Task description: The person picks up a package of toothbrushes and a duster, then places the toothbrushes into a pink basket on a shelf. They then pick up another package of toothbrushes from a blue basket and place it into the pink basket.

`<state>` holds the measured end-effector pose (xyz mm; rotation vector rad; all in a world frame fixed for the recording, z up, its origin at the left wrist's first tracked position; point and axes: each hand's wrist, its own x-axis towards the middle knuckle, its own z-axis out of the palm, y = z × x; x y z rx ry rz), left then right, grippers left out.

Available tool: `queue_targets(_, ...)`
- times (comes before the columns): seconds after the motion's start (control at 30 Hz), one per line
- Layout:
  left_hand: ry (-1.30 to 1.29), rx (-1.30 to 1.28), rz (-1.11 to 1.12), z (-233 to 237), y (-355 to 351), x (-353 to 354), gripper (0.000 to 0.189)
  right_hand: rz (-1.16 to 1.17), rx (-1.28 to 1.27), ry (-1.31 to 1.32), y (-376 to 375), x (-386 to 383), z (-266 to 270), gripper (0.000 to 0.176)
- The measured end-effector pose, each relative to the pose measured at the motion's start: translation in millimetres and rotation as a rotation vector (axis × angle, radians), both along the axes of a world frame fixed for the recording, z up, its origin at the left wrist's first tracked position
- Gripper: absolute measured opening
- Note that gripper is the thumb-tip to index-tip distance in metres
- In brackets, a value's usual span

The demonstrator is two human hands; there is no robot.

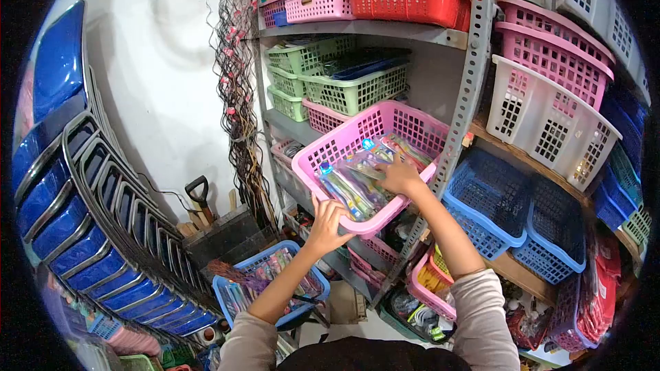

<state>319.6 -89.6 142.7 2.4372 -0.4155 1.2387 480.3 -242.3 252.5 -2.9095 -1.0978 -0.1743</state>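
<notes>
While I watch through the head camera, the left hand [328, 223] is clamped on the near edge of a pink basket [412, 122], fingers curled up under its rim and thumb on the outside. The basket is pulled out from a grey metal shelf rack [469, 75] and tilted down towards the person. The right hand [399, 177] reaches over the far side of the rim, fingers bent down onto the toothbrush packets [352, 191] lying inside. I cannot tell whether those fingers pinch a packet or only rest on it. Below the left fingers a blue basket [234, 287] holds more packets. Just right of the right fingers sit empty blue baskets [481, 214]. Above both hands, green baskets [344, 88] are stacked on a higher shelf.
</notes>
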Motion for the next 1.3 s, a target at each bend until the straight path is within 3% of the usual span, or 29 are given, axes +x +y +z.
queue_targets(0.1,-0.002,0.004,-0.014,-0.4,1.2,0.5,0.046,0.044,-0.076,0.164,2.6,6.8,-0.3,0.063)
queue_targets(0.23,-0.005,-0.013,-0.019,1.2,-0.2,-0.5,0.046,0.062,-0.176,0.191,10.5,31.0,-23.1,0.067)
queue_targets(0.3,-0.008,-0.017,-0.021,0.7,-0.2,-0.6,0.046,0.16,-0.479,0.195,16.8,42.0,-30.9,0.07)
queue_targets(0.5,0.001,0.015,0.003,-4.2,-0.2,-4.5,0.045,0.022,-0.511,0.128,17.4,9.3,-18.3,0.057)
queue_targets(0.63,0.021,-0.014,-0.023,-5.2,-0.2,-6.4,0.045,0.009,-0.483,0.043,20.4,5.7,-22.8,0.054)
queue_targets(0.7,0.014,-0.007,-0.031,-3.6,-0.9,-6.1,0.044,0.017,-0.362,0.184,29.1,24.3,-34.0,0.052)
queue_targets(0.8,0.008,-0.021,-0.029,-1.1,-0.3,-4.1,0.045,0.052,-0.384,0.029,19.5,-3.4,-13.2,0.051)
queue_targets(1.03,0.038,-0.011,-0.023,3.3,-0.3,-5.6,0.045,0.051,-0.368,0.035,18.6,6.9,-22.0,0.049)
queue_targets(1.1,0.042,-0.006,-0.018,5.7,0.4,-4.9,0.045,0.167,-0.238,-0.224,11.0,-2.6,-21.8,0.046)
queue_targets(1.13,0.041,-0.012,-0.025,7.6,1.0,-3.3,0.046,0.168,-0.237,-0.228,9.8,-10.5,-18.9,0.046)
queue_targets(1.2,0.035,-0.02,-0.029,13.6,1.4,0.9,0.046,0.251,0.173,-0.05,10.9,-31.3,-12.3,0.04)
queue_targets(1.27,0.006,-0.027,-0.061,26.7,0.7,6.4,0.055,0.348,0.394,0.205,8.2,-65.8,2.1,0.038)
queue_targets(1.3,0.003,-0.026,-0.063,31.5,-0.7,11.2,0.055,0.376,0.451,0.197,6.8,-79.7,2.7,0.037)
